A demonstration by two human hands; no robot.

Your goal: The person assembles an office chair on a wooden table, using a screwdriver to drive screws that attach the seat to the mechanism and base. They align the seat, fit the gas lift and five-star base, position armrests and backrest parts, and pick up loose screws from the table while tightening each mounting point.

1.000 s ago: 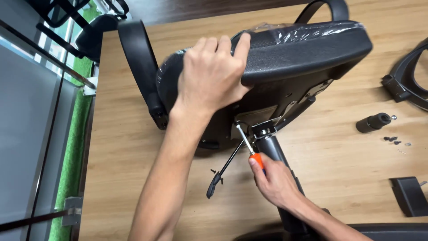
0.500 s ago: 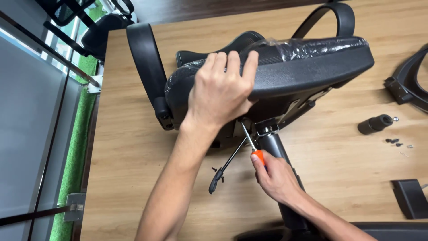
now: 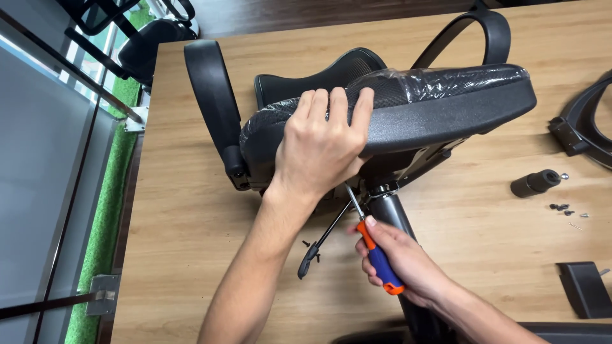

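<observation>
Head view: an office chair seat (image 3: pixel 446 108), black mesh still wrapped in clear plastic film, lies tipped on its side on the wooden bench (image 3: pixel 191 223), its underside facing the person. The left hand (image 3: pixel 322 150) is clamped over the seat's padded edge, fingers curled on top and thumb beneath, bracing it. The right hand (image 3: pixel 398 264) is closed around the orange-and-blue handle of a screwdriver (image 3: pixel 373 245), whose shaft points up into the metal mechanism (image 3: pixel 376 188) under the seat, where the gas-lift column (image 3: pixel 392 213) meets the plate. A thin black lever (image 3: pixel 315 245) hangs down beside the shaft.

The step in hand looks like driving or loosening a screw at that mechanism. The next move probably calls for steady twisting with the tip kept seated, while the left hand stops the seat from rolling.

No labels or signs can be read. The only wrapping is the clear film on the seat cushion. On the bench to the right lie a short black cylinder (image 3: pixel 535 183), a few small dark screws (image 3: pixel 561 207) just beside it, and a black bracket (image 3: pixel 586 290) near the edge.
</observation>
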